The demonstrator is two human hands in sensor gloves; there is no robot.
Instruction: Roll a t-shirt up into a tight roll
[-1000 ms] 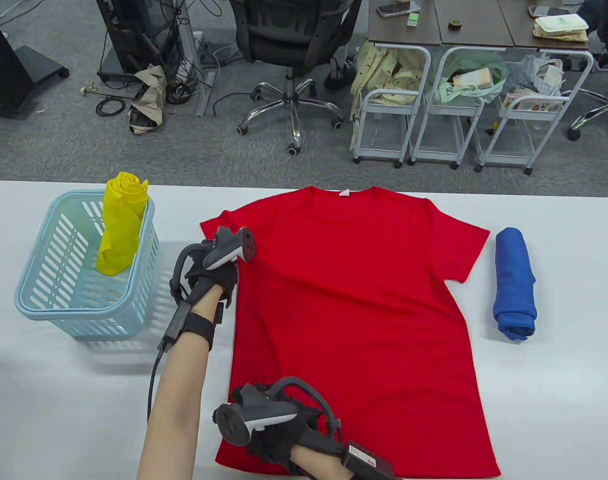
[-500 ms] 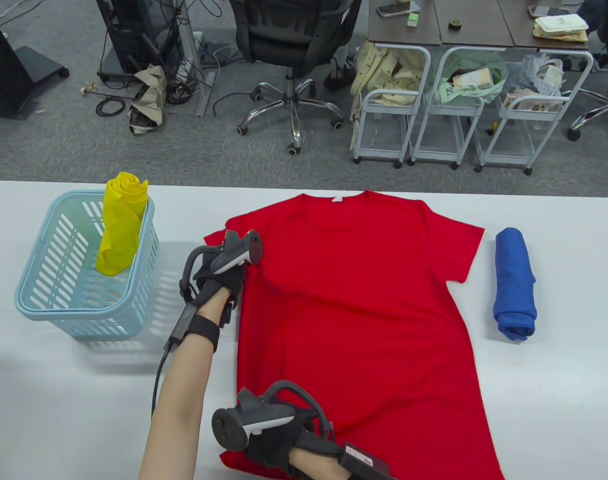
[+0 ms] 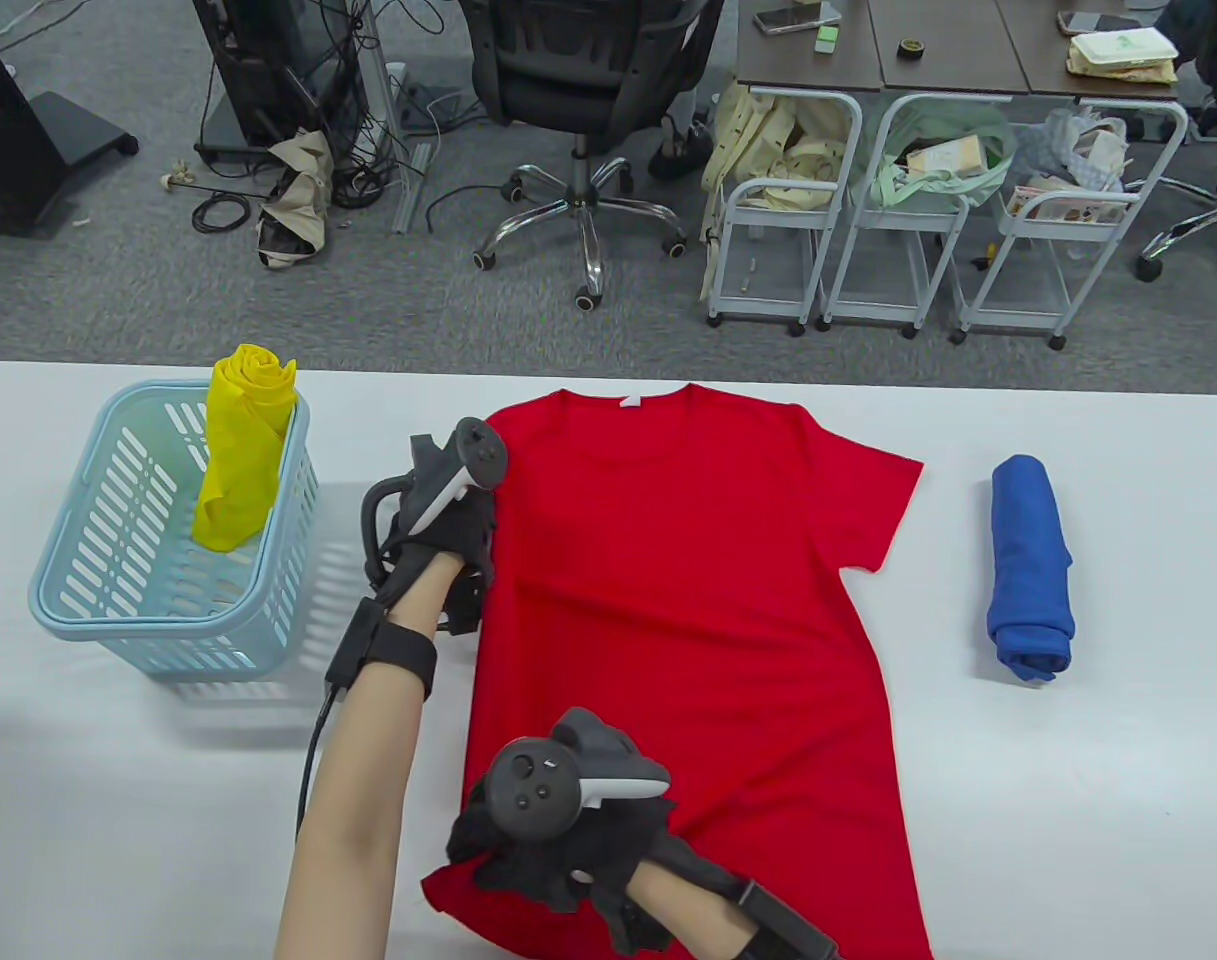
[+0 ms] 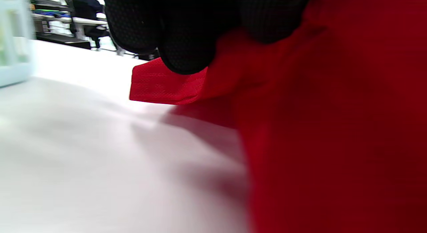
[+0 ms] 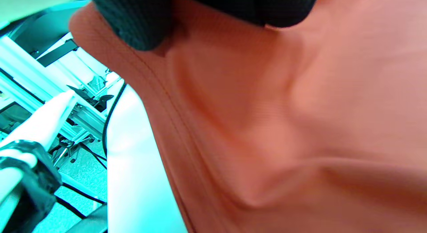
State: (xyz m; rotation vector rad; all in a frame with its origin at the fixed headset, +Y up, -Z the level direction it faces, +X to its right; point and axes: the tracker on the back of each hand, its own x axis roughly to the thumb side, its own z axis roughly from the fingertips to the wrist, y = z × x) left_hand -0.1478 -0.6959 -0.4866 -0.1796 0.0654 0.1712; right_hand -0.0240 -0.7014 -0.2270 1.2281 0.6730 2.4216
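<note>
In the table view we see a red short-sleeved cotton t-shirt [image 3: 688,620] lying flat on the white counter [image 3: 1068,800], filling the middle of the frame with its collar toward the top. Our left hand [image 3: 438,545], in a black sensor glove, sits at the shirt's left edge beside the sleeve area, and our right hand [image 3: 558,840] rests on the lower left corner of the hem. A pale blue slotted plastic basket [image 3: 88,600] stands at the left of the frame with a rolled yellow cloth [image 3: 240,450] leaning upright inside it. A rolled blue cloth [image 3: 1030,565] lies at the right, well apart from the shirt.

In the left wrist view, the black gloved fingers [image 4: 186,42] at the top pinch the red sleeve fabric [image 4: 160,86], lifting its hem edge just off the counter.

In the right wrist view, the colours are washed toward orange and teal. The gloved fingers [image 5: 140,22] at the top edge clamp a raised fold of the shirt's hem [image 5: 160,92], which bunches beneath them.
</note>
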